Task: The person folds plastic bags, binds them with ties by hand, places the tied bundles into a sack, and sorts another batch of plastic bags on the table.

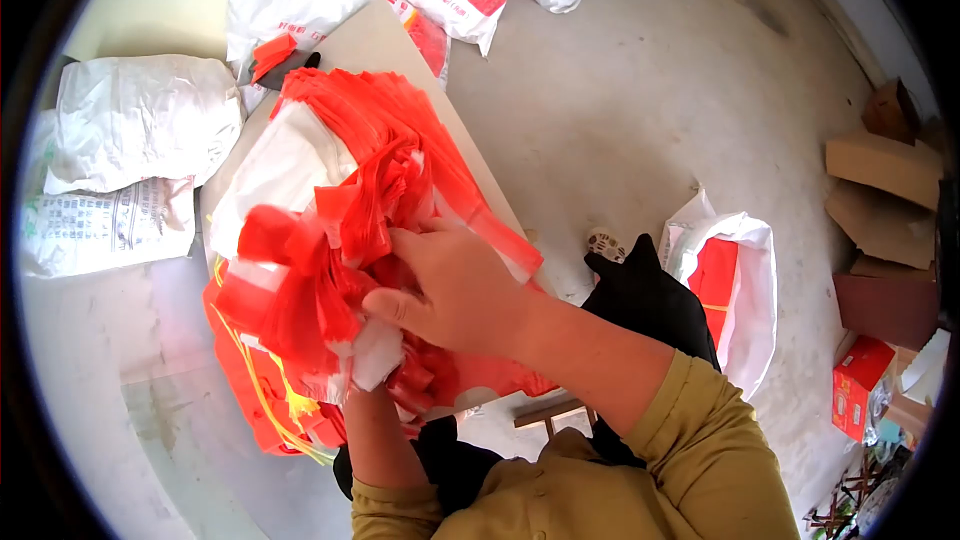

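A bunched bundle of thin red and white sheets (pixel 280 295), plastic or cloth, is raised in front of me. My left hand (pixel 375 355) is under and behind it, seemingly gripping it from below. Red folds and something white cover most of its fingers. My right hand (pixel 450 285) lies against the bundle's right side. Its thumb stands apart from the other fingers, whose tips reach into the red folds. Behind the bundle, a fanned stack of red sheets (pixel 370 105) rests on the table, beside a folded white sheet (pixel 285 165). Yellow cords with a tassel (pixel 300 405) hang at the lower left.
The pale table (pixel 375 35) runs away from me. Printed white sacks (pixel 290 0) stand beyond it, and more white sacks (pixel 140 125) lie at left. An upright white sack (pixel 755 290) at right holds red material. Cardboard boxes (pixel 880 200) line the right side.
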The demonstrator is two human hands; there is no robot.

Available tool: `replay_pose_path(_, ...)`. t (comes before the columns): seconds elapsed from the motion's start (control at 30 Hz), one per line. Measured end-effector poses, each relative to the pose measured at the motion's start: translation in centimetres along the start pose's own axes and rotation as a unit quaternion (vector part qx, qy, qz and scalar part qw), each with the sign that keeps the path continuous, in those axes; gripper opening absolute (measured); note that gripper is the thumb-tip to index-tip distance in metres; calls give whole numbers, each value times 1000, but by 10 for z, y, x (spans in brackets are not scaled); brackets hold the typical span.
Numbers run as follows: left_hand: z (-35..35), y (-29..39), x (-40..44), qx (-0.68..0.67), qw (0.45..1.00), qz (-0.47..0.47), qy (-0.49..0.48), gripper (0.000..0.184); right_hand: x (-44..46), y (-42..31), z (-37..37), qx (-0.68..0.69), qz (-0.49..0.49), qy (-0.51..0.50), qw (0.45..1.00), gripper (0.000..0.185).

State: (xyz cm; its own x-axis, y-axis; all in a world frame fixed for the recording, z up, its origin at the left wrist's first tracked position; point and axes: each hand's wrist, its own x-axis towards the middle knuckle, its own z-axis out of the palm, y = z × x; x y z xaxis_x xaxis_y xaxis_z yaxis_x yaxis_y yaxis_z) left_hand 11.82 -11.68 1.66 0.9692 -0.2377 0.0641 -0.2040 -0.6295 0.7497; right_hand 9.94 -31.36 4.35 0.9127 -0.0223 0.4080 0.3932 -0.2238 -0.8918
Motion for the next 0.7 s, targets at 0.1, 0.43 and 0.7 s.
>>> replay_pose_path(0.1, 7, 13, -4, 0, 1000, -13, 7, 42, 0, 4, 0, 14, 9, -14, 1000, 43)
replay_pose_path(0.43, 29, 45, 6, -125, 979, -16, 157, 42, 3, 9, 5, -96, -123, 5, 988, 49)
replay_pose_path(0.7, 25, -20, 37, 141, 986, -46, 81, 38, 9, 8, -1, -127, -120, -47, 983, 38)
